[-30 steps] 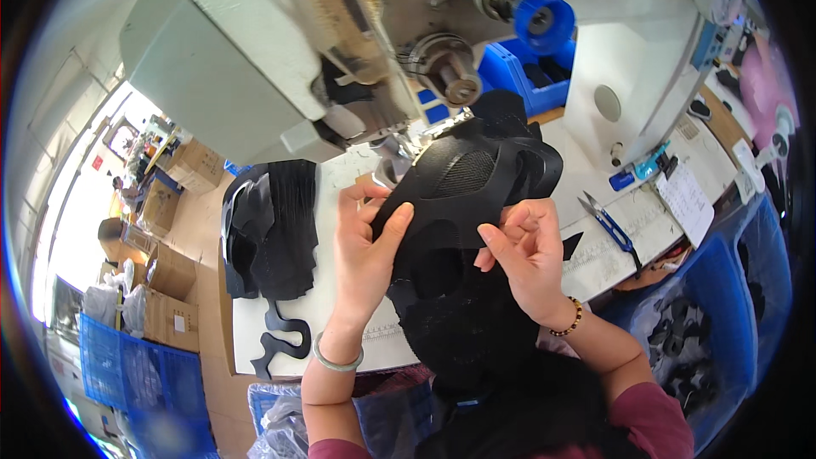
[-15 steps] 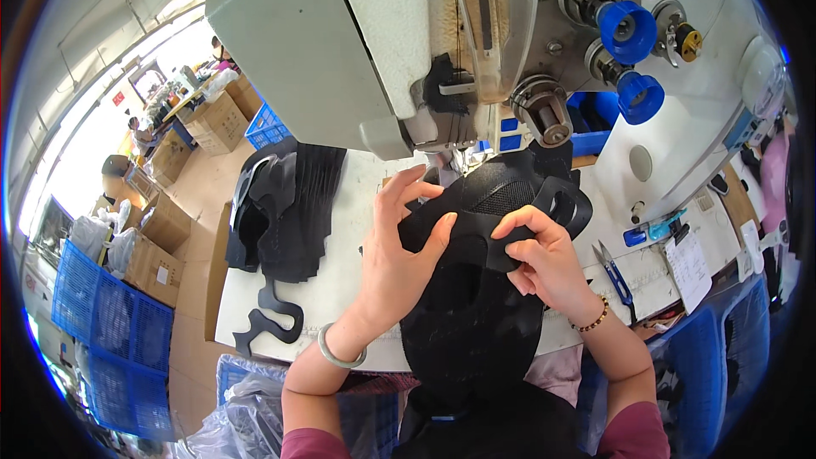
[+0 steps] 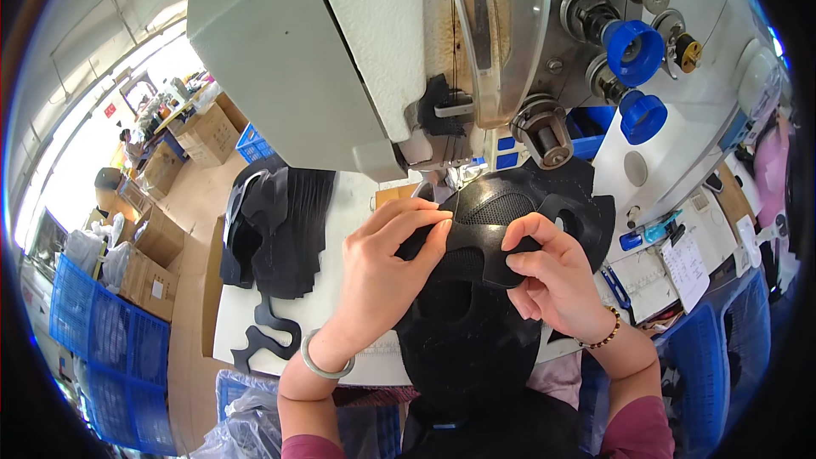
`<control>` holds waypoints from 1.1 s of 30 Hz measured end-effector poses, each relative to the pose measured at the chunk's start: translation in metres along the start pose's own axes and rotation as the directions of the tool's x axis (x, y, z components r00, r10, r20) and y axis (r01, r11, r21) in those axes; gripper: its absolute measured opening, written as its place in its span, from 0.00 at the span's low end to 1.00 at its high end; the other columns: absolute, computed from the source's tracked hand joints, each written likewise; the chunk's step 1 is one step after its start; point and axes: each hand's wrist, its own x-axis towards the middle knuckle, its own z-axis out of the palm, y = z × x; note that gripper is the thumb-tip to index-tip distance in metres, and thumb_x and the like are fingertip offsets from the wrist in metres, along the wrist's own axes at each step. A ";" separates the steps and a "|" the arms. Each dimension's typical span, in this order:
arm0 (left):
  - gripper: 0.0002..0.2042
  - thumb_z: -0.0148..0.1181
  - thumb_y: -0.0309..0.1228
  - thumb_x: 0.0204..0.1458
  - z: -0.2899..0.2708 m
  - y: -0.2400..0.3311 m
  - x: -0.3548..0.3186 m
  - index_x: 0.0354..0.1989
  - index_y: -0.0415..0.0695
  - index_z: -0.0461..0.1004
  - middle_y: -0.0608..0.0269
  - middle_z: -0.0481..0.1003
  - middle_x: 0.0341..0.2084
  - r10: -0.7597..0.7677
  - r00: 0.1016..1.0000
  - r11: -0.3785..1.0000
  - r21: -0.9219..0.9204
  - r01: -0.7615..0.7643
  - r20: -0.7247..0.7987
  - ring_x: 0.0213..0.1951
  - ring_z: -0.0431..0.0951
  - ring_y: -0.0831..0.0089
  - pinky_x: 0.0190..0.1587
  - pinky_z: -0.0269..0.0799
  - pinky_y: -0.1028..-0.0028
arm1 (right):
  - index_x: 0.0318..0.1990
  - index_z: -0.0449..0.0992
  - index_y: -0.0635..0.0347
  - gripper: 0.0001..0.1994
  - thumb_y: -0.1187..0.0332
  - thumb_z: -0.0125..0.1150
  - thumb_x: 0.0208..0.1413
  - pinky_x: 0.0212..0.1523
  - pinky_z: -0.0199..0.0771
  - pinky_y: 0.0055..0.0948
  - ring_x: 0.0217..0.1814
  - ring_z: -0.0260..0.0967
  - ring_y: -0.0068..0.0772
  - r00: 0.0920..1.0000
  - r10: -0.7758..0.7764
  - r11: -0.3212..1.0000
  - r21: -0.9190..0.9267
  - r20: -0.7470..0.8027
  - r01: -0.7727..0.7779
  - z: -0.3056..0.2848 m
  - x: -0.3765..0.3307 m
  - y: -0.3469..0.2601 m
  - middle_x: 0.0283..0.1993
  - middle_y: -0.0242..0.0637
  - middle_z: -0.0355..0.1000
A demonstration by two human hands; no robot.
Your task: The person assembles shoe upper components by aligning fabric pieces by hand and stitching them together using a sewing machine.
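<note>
Under the head of a sewing machine (image 3: pixel 297 59) lies a black shoe upper (image 3: pixel 501 208) with a mesh panel. My right hand (image 3: pixel 557 268) is closed on a smooth black flap of this upper, pinched between thumb and index finger. My left hand (image 3: pixel 391 263) has its thumb and index fingertips pressed together at the upper's left edge, just below the needle area. A thin thread hangs close by; whatever lies between those fingertips is too small to make out. More black upper material (image 3: pixel 467 331) drapes from the table's front edge toward me.
Left of my hands lies a fanned stack of black pieces (image 3: pixel 285 234), with a curved black cutout (image 3: pixel 272 327) below it. Blue-handled scissors (image 3: pixel 616 286) and a paper sheet (image 3: pixel 684 263) lie at right. Blue crates (image 3: pixel 110 314) and cardboard boxes (image 3: pixel 149 268) stand at left.
My left thumb and index finger have come together from a spread pose. The view has shifted slightly, and the upper sits a little further right. My right hand keeps its pinch.
</note>
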 end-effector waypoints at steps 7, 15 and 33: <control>0.06 0.64 0.25 0.46 0.014 0.002 0.004 0.33 0.41 0.77 0.58 0.75 0.34 0.039 0.996 0.998 0.057 -0.035 -0.076 0.32 0.78 0.61 0.34 0.75 0.69 | 0.39 0.68 0.60 0.05 0.76 0.50 0.54 0.14 0.58 0.15 0.14 0.59 0.16 0.990 -0.137 0.987 -0.089 -0.034 0.133 -0.019 0.022 0.008 0.24 0.30 0.66; 0.08 0.65 0.23 0.44 0.024 -0.004 -0.004 0.34 0.41 0.76 0.57 0.74 0.38 0.090 0.991 0.993 0.089 -0.082 -0.099 0.36 0.77 0.61 0.36 0.74 0.69 | 0.34 0.66 0.55 0.05 0.74 0.53 0.50 0.16 0.57 0.09 0.25 0.55 0.06 0.980 -0.195 0.959 -0.221 -0.050 0.179 -0.030 0.027 0.017 0.32 0.23 0.63; 0.11 0.64 0.19 0.43 0.039 -0.009 -0.010 0.37 0.39 0.75 0.57 0.68 0.38 0.223 0.964 0.958 0.217 -0.189 -0.146 0.25 0.69 0.70 0.28 0.67 0.72 | 0.35 0.64 0.53 0.09 0.68 0.60 0.53 0.16 0.58 0.08 0.23 0.57 0.04 0.971 -0.239 0.921 -0.314 0.008 0.230 -0.049 0.045 0.018 0.33 0.21 0.62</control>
